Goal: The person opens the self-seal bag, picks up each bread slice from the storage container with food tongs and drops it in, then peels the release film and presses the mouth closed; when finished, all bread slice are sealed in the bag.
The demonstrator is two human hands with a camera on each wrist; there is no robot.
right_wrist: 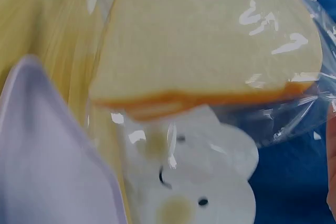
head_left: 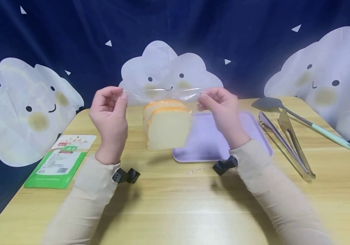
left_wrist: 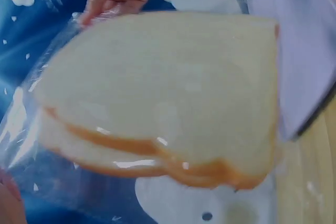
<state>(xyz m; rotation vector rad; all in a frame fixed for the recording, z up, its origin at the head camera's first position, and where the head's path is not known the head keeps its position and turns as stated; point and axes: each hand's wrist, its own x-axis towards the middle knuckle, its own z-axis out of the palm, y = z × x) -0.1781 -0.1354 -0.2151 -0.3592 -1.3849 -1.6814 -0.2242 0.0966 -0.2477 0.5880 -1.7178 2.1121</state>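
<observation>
Two bread slices [head_left: 169, 127] with orange-brown crusts hang inside a clear plastic bag [head_left: 135, 97], raised over the table. My left hand [head_left: 110, 119] pinches the bag's upper left corner between thumb and fingers. At the upper right corner my right hand [head_left: 221, 110] pinches the same edge, so the top of the bag is stretched between both hands. In the left wrist view the front slice [left_wrist: 173, 87] fills the middle, with the other slice behind it. The right wrist view shows the bread [right_wrist: 210, 40] close up through shiny plastic [right_wrist: 278, 124].
A lilac tray [head_left: 190, 154] lies behind the right forearm. To its right are metal tongs [head_left: 288, 146] and a spatula [head_left: 331, 134] with a mint handle. A green and white packet [head_left: 58, 163] lies at left. A thin printed strip [head_left: 199, 169] lies before the tray.
</observation>
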